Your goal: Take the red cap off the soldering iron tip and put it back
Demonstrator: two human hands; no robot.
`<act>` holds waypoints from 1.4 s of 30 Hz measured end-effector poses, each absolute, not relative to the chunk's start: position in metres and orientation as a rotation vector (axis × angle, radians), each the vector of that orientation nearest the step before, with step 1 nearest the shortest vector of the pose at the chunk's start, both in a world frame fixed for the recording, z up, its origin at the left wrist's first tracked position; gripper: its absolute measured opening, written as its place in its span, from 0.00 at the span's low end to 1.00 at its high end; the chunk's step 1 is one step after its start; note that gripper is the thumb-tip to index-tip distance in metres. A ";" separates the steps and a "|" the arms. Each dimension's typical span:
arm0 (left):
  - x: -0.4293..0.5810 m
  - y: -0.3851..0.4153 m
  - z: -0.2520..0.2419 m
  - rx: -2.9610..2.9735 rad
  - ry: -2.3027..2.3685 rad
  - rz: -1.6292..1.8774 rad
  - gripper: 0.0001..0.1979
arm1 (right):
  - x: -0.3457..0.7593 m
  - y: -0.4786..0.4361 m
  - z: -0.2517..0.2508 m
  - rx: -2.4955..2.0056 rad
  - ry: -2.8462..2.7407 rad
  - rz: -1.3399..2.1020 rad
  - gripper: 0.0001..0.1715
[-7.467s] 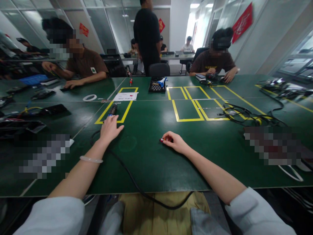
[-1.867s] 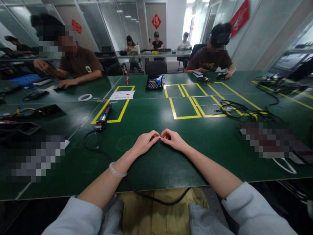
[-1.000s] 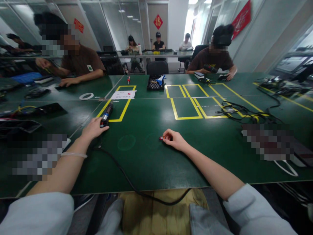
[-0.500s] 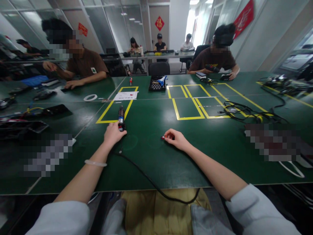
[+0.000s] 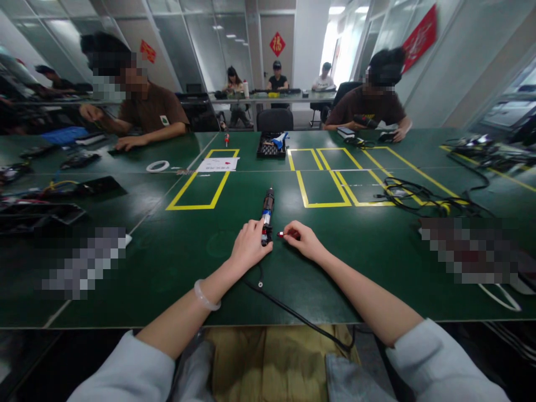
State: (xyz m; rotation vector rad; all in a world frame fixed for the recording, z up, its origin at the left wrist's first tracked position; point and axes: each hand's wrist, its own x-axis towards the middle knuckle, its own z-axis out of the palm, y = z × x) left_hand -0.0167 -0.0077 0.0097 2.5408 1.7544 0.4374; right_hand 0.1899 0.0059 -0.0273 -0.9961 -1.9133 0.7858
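My left hand [image 5: 251,243] is closed around the rear of a corded electric screwdriver [image 5: 268,209], a dark cylinder with a silver and blue band and a narrow tip pointing away from me. From below that hand a black cable [image 5: 293,311] runs down over the table's front edge. Just right of the screwdriver, my right hand [image 5: 305,239] pinches a small red piece with a pale spot [image 5: 280,234]. A narrow gap separates this piece from the screwdriver. The fingers partly hide the piece, so its kind is unclear.
Yellow tape outlines [image 5: 326,202] mark the green table [image 5: 234,304]. A black tray [image 5: 264,152] holds a blue-and-white item. Tangled cables [image 5: 406,192] lie right; a tape ring [image 5: 157,166] and a white paper [image 5: 218,164] lie left. Two co-workers [image 5: 153,106] sit opposite.
My left hand has carried the screwdriver rightward, away from the left tape outline, close to my right hand. The cable shifted along with it. My right hand has stayed nearly in place.
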 end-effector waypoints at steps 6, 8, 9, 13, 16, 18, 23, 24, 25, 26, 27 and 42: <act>0.002 -0.015 0.010 2.558 1.678 0.447 0.32 | 0.188 0.005 -0.030 -0.993 -1.954 0.713 0.01; 0.004 -0.017 0.009 2.551 1.672 0.445 0.32 | 0.188 0.005 -0.030 -0.983 -1.975 0.708 0.01; 0.005 -0.017 0.009 2.548 1.672 0.442 0.32 | 0.188 0.006 -0.030 -0.981 -1.986 0.707 0.01; 0.005 -0.018 0.008 2.530 1.684 0.456 0.33 | 0.189 0.007 -0.031 -0.993 -1.997 0.699 0.01; 0.005 -0.018 0.007 2.521 1.685 0.467 0.35 | 0.190 0.006 -0.029 -1.028 -1.979 0.710 0.02; 0.006 -0.016 0.008 2.523 1.686 0.458 0.35 | 0.190 0.005 -0.026 -1.043 -1.973 0.714 0.03; 0.014 -0.011 0.012 2.509 1.773 0.430 0.31 | 0.192 0.001 -0.020 -1.041 -1.966 0.699 0.10; 0.015 -0.011 0.013 2.519 1.793 0.425 0.30 | 0.192 0.001 -0.020 -1.045 -1.959 0.710 0.11; 0.016 -0.010 0.013 2.534 1.812 0.415 0.30 | 0.193 0.001 -0.019 -1.050 -1.950 0.728 0.12; 0.017 -0.010 0.013 2.551 1.826 0.401 0.31 | 0.193 0.000 -0.019 -1.054 -1.939 0.752 0.12; 0.018 -0.009 0.013 2.565 1.838 0.387 0.31 | 0.193 0.000 -0.020 -1.056 -1.927 0.779 0.13; -0.080 0.042 0.014 2.513 2.120 0.149 0.33 | 0.198 0.005 -0.023 -1.090 -1.910 0.810 0.11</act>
